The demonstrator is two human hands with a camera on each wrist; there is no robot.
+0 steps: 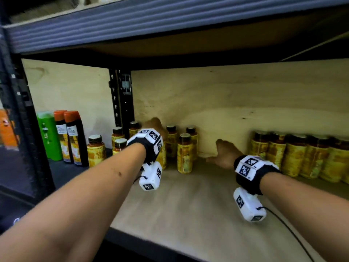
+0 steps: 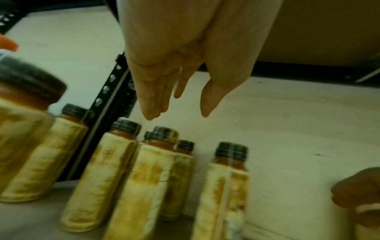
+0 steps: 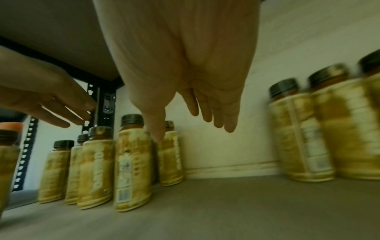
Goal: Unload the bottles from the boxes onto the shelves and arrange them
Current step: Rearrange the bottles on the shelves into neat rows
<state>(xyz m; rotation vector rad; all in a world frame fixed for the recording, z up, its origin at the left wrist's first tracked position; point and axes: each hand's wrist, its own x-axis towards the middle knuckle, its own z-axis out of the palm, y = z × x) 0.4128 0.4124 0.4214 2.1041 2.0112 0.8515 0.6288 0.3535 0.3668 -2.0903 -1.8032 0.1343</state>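
Several slim yellow-labelled bottles with black caps (image 1: 184, 154) stand in a loose cluster at the back left of the wooden shelf (image 1: 188, 205). My left hand (image 1: 155, 125) hovers over that cluster, fingers straight and holding nothing; in the left wrist view the left hand (image 2: 174, 97) hangs just above the bottle caps (image 2: 164, 132). My right hand (image 1: 221, 156) reaches into the gap to the right of the cluster, fingers straight and empty; in the right wrist view the right hand (image 3: 193, 113) has its thumb in front of the slim bottles (image 3: 133, 162). A row of wider yellow bottles (image 1: 294, 156) lines the back right.
Beyond a black upright post (image 1: 121, 97), the neighbouring bay holds a green bottle (image 1: 49, 135), two dark bottles with orange caps (image 1: 72, 137) and more yellow bottles (image 1: 96, 150). An upper shelf (image 1: 170, 21) hangs low overhead. A cable (image 1: 287, 229) trails from my right wrist.
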